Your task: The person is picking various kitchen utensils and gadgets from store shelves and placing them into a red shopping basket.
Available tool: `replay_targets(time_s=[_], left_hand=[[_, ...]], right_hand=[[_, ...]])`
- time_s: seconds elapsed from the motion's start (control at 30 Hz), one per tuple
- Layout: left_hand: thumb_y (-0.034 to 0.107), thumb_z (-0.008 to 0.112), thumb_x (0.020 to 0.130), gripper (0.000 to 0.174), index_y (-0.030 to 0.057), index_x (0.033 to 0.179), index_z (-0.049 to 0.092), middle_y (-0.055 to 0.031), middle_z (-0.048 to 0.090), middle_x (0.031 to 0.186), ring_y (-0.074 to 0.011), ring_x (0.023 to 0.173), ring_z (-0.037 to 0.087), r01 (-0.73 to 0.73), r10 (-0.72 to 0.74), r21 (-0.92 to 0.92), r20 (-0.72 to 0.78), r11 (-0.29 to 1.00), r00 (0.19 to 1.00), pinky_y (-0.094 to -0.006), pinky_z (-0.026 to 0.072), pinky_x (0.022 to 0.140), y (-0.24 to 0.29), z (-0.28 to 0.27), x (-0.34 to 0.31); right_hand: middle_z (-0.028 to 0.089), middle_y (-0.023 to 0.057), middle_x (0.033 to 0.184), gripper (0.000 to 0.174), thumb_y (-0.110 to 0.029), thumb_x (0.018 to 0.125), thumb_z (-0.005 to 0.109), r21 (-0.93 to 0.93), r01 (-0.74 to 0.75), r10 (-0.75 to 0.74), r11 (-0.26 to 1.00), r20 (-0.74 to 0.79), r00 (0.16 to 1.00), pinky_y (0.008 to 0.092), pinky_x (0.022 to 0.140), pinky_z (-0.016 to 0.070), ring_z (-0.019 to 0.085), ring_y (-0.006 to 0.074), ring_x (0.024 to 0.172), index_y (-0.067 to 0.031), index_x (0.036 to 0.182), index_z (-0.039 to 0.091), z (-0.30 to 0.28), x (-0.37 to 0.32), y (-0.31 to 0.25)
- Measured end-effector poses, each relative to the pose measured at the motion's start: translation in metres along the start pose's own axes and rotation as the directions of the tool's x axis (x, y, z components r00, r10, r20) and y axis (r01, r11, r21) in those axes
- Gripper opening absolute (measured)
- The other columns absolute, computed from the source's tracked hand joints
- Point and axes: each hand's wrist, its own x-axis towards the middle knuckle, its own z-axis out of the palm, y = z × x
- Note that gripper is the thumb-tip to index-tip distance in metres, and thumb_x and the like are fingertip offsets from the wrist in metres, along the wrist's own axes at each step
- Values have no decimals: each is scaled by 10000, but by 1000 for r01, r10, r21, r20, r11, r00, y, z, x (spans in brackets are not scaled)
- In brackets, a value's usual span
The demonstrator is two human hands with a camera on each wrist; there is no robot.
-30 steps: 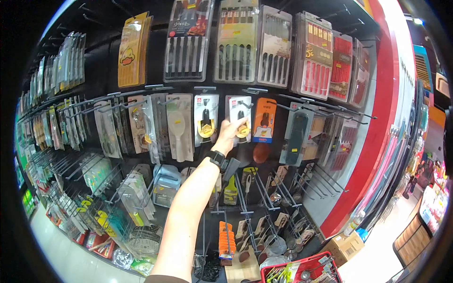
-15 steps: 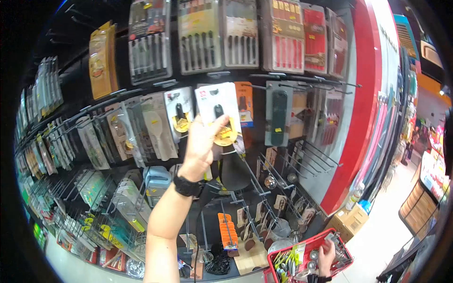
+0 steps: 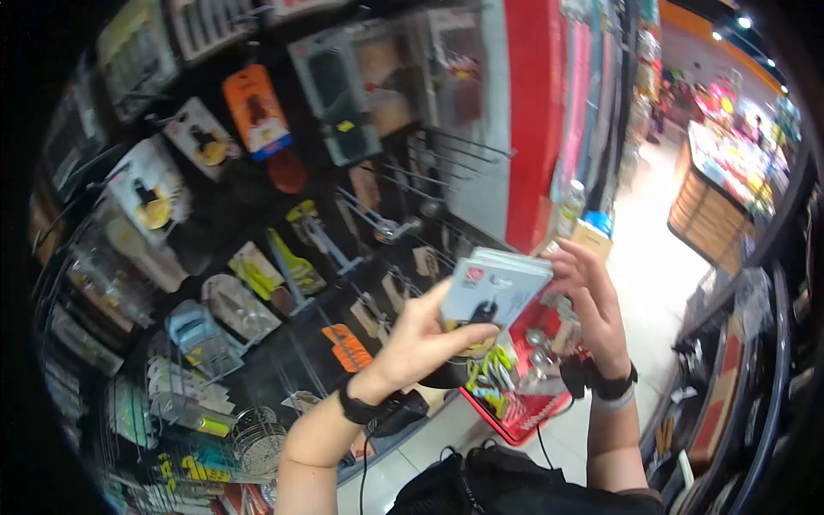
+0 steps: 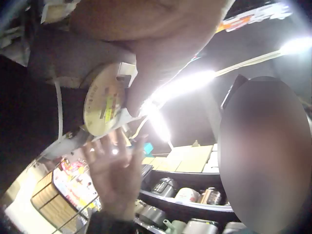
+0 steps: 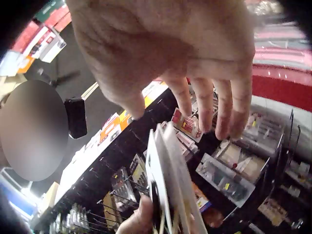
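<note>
My left hand (image 3: pixel 421 339) grips a small stack of white carded packages (image 3: pixel 498 283), its thumb across the front one. Each card's face bears a red logo and a black-handled utensil, whose kind is unclear. From the right wrist view the cards (image 5: pixel 168 180) appear edge-on, slightly fanned apart. A round yellowish label (image 4: pixel 105 100) shows close to the left palm in the left wrist view. Just right of the stack is my right hand (image 3: pixel 601 309), fingers spread and extended, their tips near the cards' edge. Below both hands sits a red basket (image 3: pixel 515 429) holding green-handled and metal utensils.
Similar white cards (image 3: pixel 202 142) and an orange card (image 3: pixel 257 112) hang on the dark rack at left. Bare metal hooks (image 3: pixel 463 154) jut out beside a red pillar (image 3: pixel 532 112). At right stands a shelf with dark edges (image 3: pixel 755 386).
The left hand took the white packages off their hook and brought them down and right, over the basket. The right hand rose from the basket toward them. The head view turned right and down.
</note>
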Motion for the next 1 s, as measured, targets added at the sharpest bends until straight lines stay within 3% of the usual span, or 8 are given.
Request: replay_targets(time_s=[0.1, 0.17, 0.2, 0.3, 0.4, 0.5, 0.73, 1.0], left_hand=[[149, 701, 765, 449, 0, 1149, 523, -87, 637, 961, -103, 882, 575, 30, -39, 69, 137, 997, 990, -278, 468, 774, -58, 26, 14], [150, 709, 754, 423, 2, 1112, 537, -84, 637, 931, -114, 854, 585, 48, -67, 91, 212, 995, 975, -282, 468, 753, -82, 37, 24], [153, 712, 749, 416, 4, 1097, 542, -85, 636, 921, -117, 844, 586, 58, -65, 40, 232, 998, 971, -284, 467, 746, -94, 43, 29], [184, 713, 743, 431, 6, 1098, 544, -107, 634, 963, -156, 862, 606, 63, -99, 137, 271, 989, 958, -300, 463, 760, -121, 52, 46], [201, 711, 740, 501, 21, 1170, 526, -154, 615, 1027, -253, 955, 598, -222, 163, 513, 158, 829, 974, -325, 449, 832, -147, 53, 51], [189, 668, 803, 417, 20, 1161, 535, -115, 625, 1016, -185, 957, 592, 73, -89, 344, 32, 936, 996, -301, 453, 829, -163, 41, 39], [95, 581, 862, 227, -28, 1052, 576, -54, 628, 928, -99, 875, 587, 353, -333, 208, -128, 912, 934, -232, 455, 775, -190, 10, -23], [92, 568, 867, 209, -41, 1027, 582, -58, 637, 892, -107, 834, 599, 426, -382, 182, -231, 886, 895, -234, 464, 749, -204, -1, -59]], right_hand=[[646, 110, 840, 348, -170, 792, 665, -270, -3, 34, 963, 109, 993, 260, 618, 491, 618, 152, 705, 31, 1065, 583, -12, -6, 2], [605, 123, 659, 269, -175, 794, 663, -540, -141, 318, 830, 249, 915, 262, 539, 463, 586, 166, 549, 28, 963, 612, -28, -10, -9], [522, 143, 554, 214, -169, 794, 652, -565, -148, 297, 812, 180, 938, 289, 485, 421, 533, 186, 466, 33, 852, 613, -30, -16, 2], [500, 155, 543, 212, -158, 784, 646, -606, -197, 287, 770, 55, 956, 312, 474, 402, 517, 200, 461, 49, 782, 600, -43, -32, 34], [516, 188, 568, 185, -144, 769, 642, -666, -329, 369, 669, -86, 925, 342, 481, 401, 529, 273, 486, 36, 745, 608, -54, -50, 59], [547, 228, 636, 169, -143, 752, 650, -704, -395, 346, 590, -222, 912, 377, 517, 434, 569, 357, 586, 22, 741, 617, -68, -82, 107], [574, 244, 641, 169, -126, 694, 652, -683, -656, 436, 321, -509, 743, 450, 602, 480, 597, 396, 666, 37, 689, 610, -78, -164, 200], [574, 278, 650, 198, -112, 630, 638, -648, -709, 520, 279, -518, 679, 430, 634, 505, 610, 408, 669, 76, 688, 618, -48, -218, 263]])
